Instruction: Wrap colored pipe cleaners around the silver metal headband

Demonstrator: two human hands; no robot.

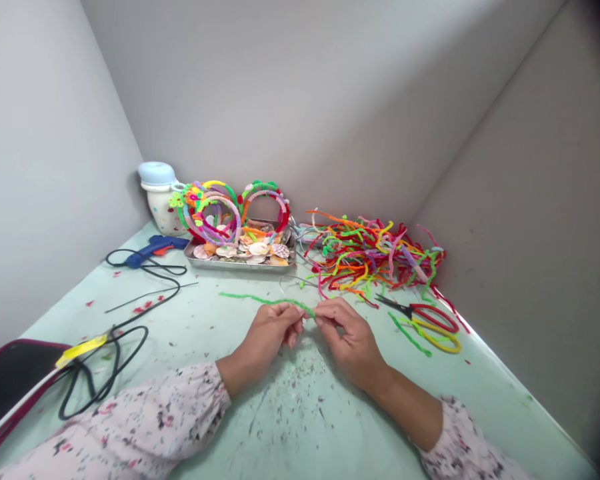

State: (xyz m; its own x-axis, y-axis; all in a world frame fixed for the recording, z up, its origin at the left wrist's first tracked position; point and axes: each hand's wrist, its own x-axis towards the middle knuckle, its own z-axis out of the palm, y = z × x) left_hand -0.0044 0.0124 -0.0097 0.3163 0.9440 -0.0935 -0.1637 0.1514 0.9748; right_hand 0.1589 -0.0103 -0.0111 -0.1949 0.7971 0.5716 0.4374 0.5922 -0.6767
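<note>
A green pipe cleaner point(260, 299) runs between both hands above the middle of the table, its long free end reaching out to the left. My left hand point(275, 327) is closed, pinching it near the right end. Just beside it, my right hand point(349, 337) pinches the tip of the same pipe cleaner between thumb and fingers. To the right lie scissors point(420, 316) with red and yellow handles. Another green pipe cleaner point(410, 333) lies by the scissors.
Behind my hands, a metal tray point(240, 264) holds shells and several decorated headbands point(220, 223). A heap of colourful pipe cleaners point(380, 257) lies back right. At left are a blue glue gun point(153, 250), its black cable point(145, 310) and a lidded white jar point(165, 207). Grey walls enclose the table.
</note>
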